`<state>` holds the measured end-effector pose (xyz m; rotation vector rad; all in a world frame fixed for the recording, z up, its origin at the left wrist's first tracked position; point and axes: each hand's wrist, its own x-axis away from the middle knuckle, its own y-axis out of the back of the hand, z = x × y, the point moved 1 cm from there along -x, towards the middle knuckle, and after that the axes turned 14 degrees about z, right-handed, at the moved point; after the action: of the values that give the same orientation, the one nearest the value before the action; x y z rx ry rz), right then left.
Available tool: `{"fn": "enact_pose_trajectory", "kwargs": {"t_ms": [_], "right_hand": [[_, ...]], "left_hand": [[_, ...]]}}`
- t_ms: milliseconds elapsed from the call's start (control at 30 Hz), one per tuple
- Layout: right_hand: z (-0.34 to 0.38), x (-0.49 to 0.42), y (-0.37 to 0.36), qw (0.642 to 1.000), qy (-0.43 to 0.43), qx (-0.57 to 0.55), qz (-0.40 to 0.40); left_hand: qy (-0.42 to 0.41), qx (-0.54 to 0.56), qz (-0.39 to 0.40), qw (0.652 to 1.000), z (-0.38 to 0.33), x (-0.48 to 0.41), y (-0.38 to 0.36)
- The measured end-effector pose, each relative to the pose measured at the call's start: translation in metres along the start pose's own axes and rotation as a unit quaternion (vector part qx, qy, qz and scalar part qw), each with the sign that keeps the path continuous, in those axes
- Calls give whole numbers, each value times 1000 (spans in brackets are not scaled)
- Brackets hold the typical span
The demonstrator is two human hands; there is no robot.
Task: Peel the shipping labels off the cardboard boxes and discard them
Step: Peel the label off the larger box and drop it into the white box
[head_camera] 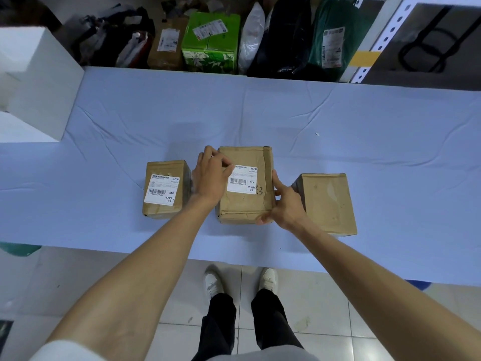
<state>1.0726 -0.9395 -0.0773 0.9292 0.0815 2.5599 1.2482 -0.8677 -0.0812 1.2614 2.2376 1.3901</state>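
Three cardboard boxes stand in a row on the blue-covered table (338, 121). The middle box (246, 207) carries a white shipping label (243, 182). My left hand (212, 175) lies over that box's top left, its curled fingertips pinching the label's upper left corner. My right hand (285, 204) grips the middle box at its right side and near right corner. The left box (166, 168) bears its own white label (162, 188), flat and untouched. The right box (329, 201) shows no label on its visible faces.
A white block (39, 76) stands at the table's far left. Beyond the table's far edge lie parcels: a green box (210, 40), a brown box (166, 45), dark bags (286, 37). A perforated shelf post (377, 43) rises at the right. My shoes stand on tiled floor below the near edge.
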Motion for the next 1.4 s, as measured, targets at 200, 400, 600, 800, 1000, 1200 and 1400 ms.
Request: {"fn": "enact_pose_trajectory", "kwargs": {"t_ms": [200,400,600,800,1000,1200,1400], "right_hand": [[-3,-1,0,1000,7,10,10],[-2,-2,1,999,2,32,18],[-2,-2,2,999,2,33,16],[-1,1,1,1000,10,-14,5],[0,1,0,999,17,43,2],[-1,0,-1,998,18,56,4],[0,0,-1,999,16,51,5]], "left_hand": [[1,-93,10,996,-4,-8,0],[8,-155,37,987,-5,-17,-3],[8,-83,43,996,-2,-14,-1],[14,260,10,965,16,0,5],[30,332,66,940,30,35,-20],[34,336,63,939,29,35,-22],[25,284,58,957,19,18,-13]]}}
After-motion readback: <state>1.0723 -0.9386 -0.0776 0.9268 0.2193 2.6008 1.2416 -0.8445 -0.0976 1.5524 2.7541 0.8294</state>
